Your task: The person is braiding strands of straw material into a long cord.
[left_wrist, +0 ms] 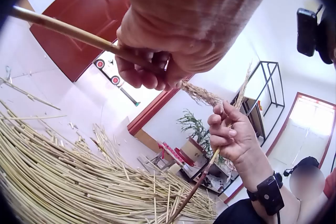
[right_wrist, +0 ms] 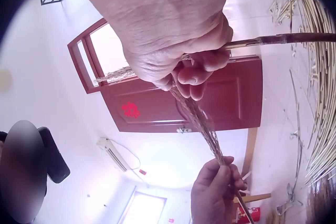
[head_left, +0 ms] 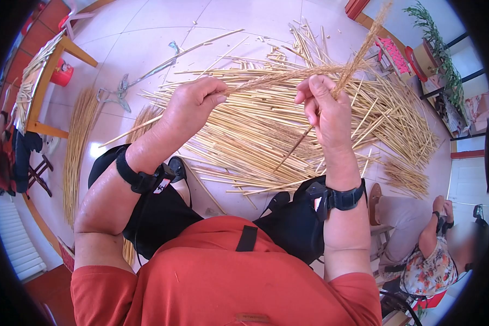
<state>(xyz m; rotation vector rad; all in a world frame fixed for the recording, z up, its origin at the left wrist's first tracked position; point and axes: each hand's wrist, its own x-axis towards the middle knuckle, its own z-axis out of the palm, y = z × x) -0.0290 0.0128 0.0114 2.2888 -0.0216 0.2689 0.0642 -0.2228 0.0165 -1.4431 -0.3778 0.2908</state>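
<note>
Head view: your left hand (head_left: 195, 103) pinches one stalk (head_left: 277, 80), grip narrow. Its stem runs back-left past your forearm; its plume spans the gap to your right hand (head_left: 327, 106). Right grip is narrow too, holding a second stalk (head_left: 358, 58), stem angled down over the pile, plume rising up and right. Plumes meet at the right fingers; can't tell if the first is pinched there or only touching.

Both hands are up over the stalk pile (head_left: 244, 119) on the floor, well apart. The pile's near edge lies just ahead of your feet; its right side spreads toward the black rack (head_left: 443, 93). Off the left edge, bare tile (head_left: 138, 32) shows, with a bundle (head_left: 77, 157) and the stalk-topped bench (head_left: 80, 53) beyond on that side. Right side is tighter: seated person (head_left: 429, 269) near your right arm. Left wrist view: the left stem sticks out well past your fingers, so mind that end.
</note>
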